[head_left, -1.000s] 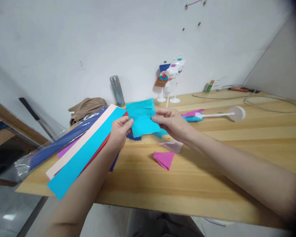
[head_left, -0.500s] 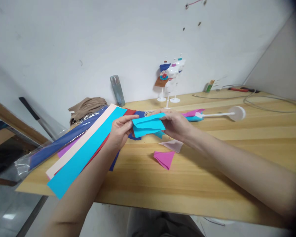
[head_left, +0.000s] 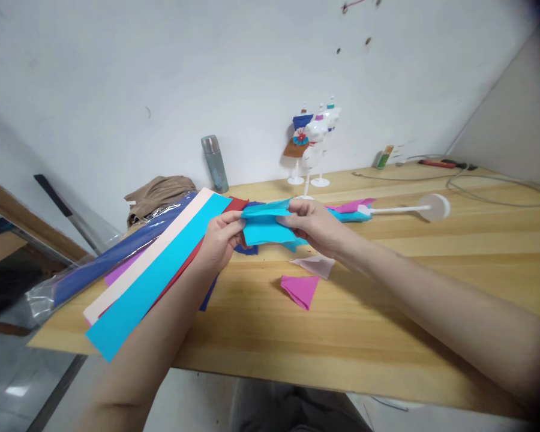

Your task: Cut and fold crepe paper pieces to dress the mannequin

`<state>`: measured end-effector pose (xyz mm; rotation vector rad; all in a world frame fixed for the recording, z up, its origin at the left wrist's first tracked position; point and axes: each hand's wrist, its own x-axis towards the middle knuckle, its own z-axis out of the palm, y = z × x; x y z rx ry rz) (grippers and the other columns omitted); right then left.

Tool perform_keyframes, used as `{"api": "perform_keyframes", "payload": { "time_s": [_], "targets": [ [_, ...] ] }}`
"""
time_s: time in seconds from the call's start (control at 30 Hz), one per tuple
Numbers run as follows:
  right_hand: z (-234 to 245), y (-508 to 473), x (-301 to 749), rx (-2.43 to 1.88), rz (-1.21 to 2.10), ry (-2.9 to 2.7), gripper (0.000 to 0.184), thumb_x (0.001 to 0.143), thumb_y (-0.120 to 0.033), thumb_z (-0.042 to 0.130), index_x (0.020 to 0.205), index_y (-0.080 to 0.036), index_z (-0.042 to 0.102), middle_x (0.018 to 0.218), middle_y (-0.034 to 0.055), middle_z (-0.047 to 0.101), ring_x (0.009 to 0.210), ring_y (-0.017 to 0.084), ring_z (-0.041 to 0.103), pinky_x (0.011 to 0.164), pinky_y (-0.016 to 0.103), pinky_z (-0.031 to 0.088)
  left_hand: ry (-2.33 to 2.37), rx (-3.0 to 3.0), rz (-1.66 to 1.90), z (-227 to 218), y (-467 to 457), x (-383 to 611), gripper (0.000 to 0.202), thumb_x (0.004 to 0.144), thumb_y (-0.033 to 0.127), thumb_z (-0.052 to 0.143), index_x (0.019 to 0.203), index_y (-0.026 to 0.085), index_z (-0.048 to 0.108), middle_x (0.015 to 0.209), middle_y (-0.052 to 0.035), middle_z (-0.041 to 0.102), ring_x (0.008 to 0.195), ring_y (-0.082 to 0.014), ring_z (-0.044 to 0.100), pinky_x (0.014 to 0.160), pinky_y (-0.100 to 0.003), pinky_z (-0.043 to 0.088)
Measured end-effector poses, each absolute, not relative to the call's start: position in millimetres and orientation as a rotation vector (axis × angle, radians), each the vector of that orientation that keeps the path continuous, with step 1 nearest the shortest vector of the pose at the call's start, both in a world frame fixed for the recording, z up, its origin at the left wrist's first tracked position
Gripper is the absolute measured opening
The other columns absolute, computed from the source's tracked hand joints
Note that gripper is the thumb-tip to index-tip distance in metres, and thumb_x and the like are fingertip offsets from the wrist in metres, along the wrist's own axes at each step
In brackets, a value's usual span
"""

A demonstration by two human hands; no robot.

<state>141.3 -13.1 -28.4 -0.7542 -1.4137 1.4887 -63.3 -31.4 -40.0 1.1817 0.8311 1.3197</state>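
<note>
Both of my hands hold a small cyan piece of paper (head_left: pixel 261 227) a little above the wooden table (head_left: pixel 387 300). My left hand (head_left: pixel 218 240) pinches its left edge with thumb and fingers closed. My right hand (head_left: pixel 312 225) grips its right side, fingers curled over the top. The paper lies nearly flat, folded over on itself. Long paper strips (head_left: pixel 153 270) in cyan, pale pink, red, dark blue and purple lie fanned out just left of my left hand.
A magenta paper triangle (head_left: pixel 302 289) and a pale pink scrap (head_left: pixel 315 264) lie below my hands. Behind are small mannequin stands (head_left: pixel 312 144), a grey flask (head_left: pixel 213 162), a brown cloth (head_left: pixel 159 192), a white fallen stand (head_left: pixel 414 207) and cables (head_left: pixel 490 180).
The cyan paper was held upright and facing me; it has been tipped down and folded flat between my hands. Both hands stayed in about the same place.
</note>
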Motion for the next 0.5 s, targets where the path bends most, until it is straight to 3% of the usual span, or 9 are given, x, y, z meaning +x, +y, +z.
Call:
{"api": "perform_keyframes", "payload": {
  "time_s": [0.13,0.2,0.27,0.4,0.5],
  "targets": [
    [-31.1,-8.7,142.5,-0.764,1.290,-1.440,0.019,0.062,-0.030,0.079,0.056,-0.025,0.062,0.049,-0.0025,0.054,0.049,0.013,0.049,0.048,0.028,0.043,0.800,1.154,1.284,-38.0,-31.8,-63.6,0.050,0.075,0.058,0.080,0.100,0.015,0.077,0.070,-0.0046,0.072,0.057,-0.0190,0.065,0.052,-0.030,0.051],
    [-32.8,-7.7,143.7,-0.769,1.150,-1.479,0.008,0.064,-0.026,0.073,0.059,-0.026,0.066,0.055,-0.0011,0.062,0.053,0.015,0.053,0.053,0.029,0.046,0.800,1.126,1.206,-36.7,-32.2,-63.1,0.066,0.078,0.074,0.068,0.102,0.014,0.076,0.077,-0.0099,0.075,0.065,-0.0244,0.070,0.053,-0.032,0.053],
    [-35.0,-7.4,144.8,-0.770,1.025,-1.539,0.003,0.067,-0.024,0.069,0.066,-0.026,0.071,0.067,0.0007,0.070,0.062,0.018,0.061,0.061,0.032,0.052,0.811,1.117,1.126,-36.6,-33.1,-61.7,0.071,0.076,0.080,0.065,0.098,0.013,0.075,0.080,-0.0131,0.076,0.072,-0.0269,0.072,0.055,-0.033,0.055],
    [-38.3,-7.8,146.4,-0.775,0.858,-1.667,0.013,0.073,-0.021,0.065,0.076,-0.026,0.076,0.082,0.0036,0.077,0.079,0.024,0.069,0.084,0.044,0.058,0.876,1.151,1.109,-40.7,-34.4,-58.3,0.053,0.067,0.059,0.086,0.090,0.013,0.073,0.080,-0.0109,0.074,0.069,-0.0218,0.069,0.057,-0.030,0.055],
    [-37.8,-6.4,148.0,-0.788,0.934,-1.636,0.021,0.071,-0.018,0.065,0.085,-0.027,0.078,0.087,0.0032,0.077,0.082,0.025,0.070,0.083,0.043,0.058,0.922,1.176,1.152,-43.8,-33.6,-58.3,0.046,0.064,0.047,0.091,0.086,0.011,0.073,0.076,-0.0088,0.072,0.062,-0.0168,0.065,0.056,-0.028,0.055]
  ]
}}
